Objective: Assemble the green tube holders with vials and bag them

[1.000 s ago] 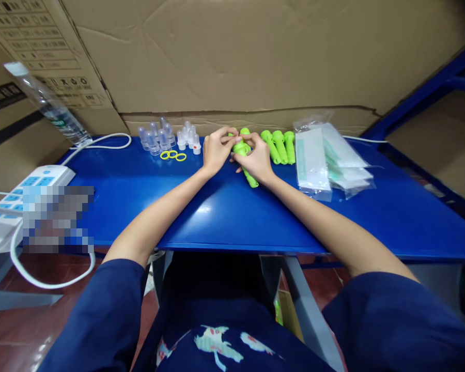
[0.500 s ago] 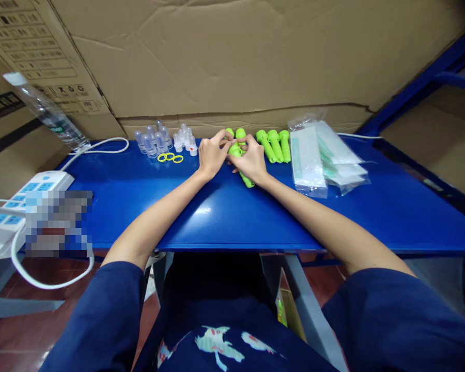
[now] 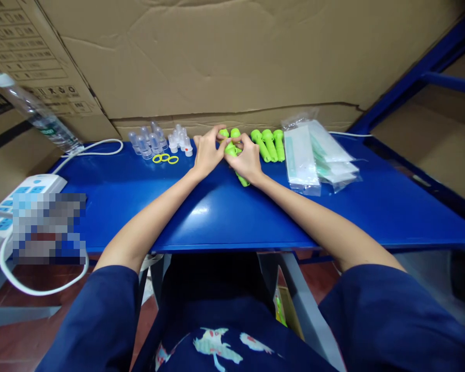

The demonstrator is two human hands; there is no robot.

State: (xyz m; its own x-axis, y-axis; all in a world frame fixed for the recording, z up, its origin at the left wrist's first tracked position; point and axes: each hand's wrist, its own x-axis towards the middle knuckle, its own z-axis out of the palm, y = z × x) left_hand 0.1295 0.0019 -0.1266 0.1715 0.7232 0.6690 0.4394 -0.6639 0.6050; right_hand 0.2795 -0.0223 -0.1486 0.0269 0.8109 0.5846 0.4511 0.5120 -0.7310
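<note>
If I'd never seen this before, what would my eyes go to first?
Probably the bright green plastic tube in the right hand, with the left hand close beside it. Three matching green plastic tubes lie to the right, and three thin yellow rings lie left, before small clear domed pieces.

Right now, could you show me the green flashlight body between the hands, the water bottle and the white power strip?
Green flashlight body [image 3: 231, 150]: head view, on its wide end.
Water bottle [image 3: 45, 120]: head view, mid-body.
White power strip [image 3: 32, 185]: head view, on its far part.
</note>
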